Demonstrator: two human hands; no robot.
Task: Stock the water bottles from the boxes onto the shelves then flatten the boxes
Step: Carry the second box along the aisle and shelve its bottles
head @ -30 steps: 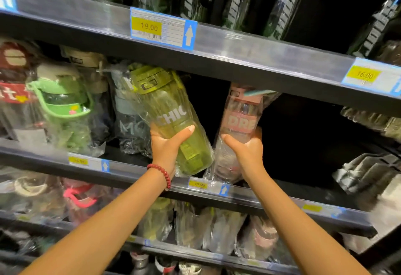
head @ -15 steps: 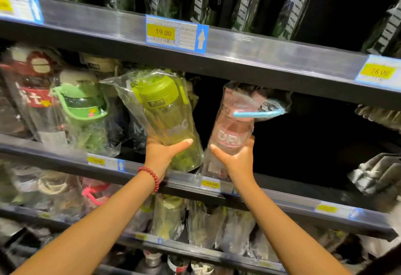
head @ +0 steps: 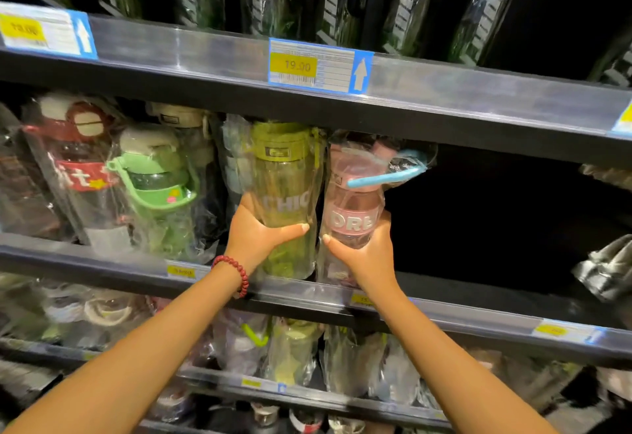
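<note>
An olive-green water bottle (head: 285, 173) in a clear plastic bag stands upright on the middle shelf (head: 102, 262). My left hand (head: 254, 233) grips its lower body, thumb across the front. Right beside it stands a pink bottle (head: 355, 194) in a bag sealed with a blue strip, and my right hand (head: 367, 252) holds it round the lower part. The two bottles nearly touch. No boxes are in view.
Left of them stand bagged bottles with a green lid (head: 154, 180) and a red band (head: 80, 160). The upper shelf (head: 205, 53) carries dark bagged bottles and a 19.00 price tag (head: 319, 65). Dark shelf space lies right of the pink bottle. Lower shelves hold several bagged bottles.
Both bottles were tilted with their bases out over the shelf edge; now they stand upright and closer together on the shelf. My view has shifted to the left.
</note>
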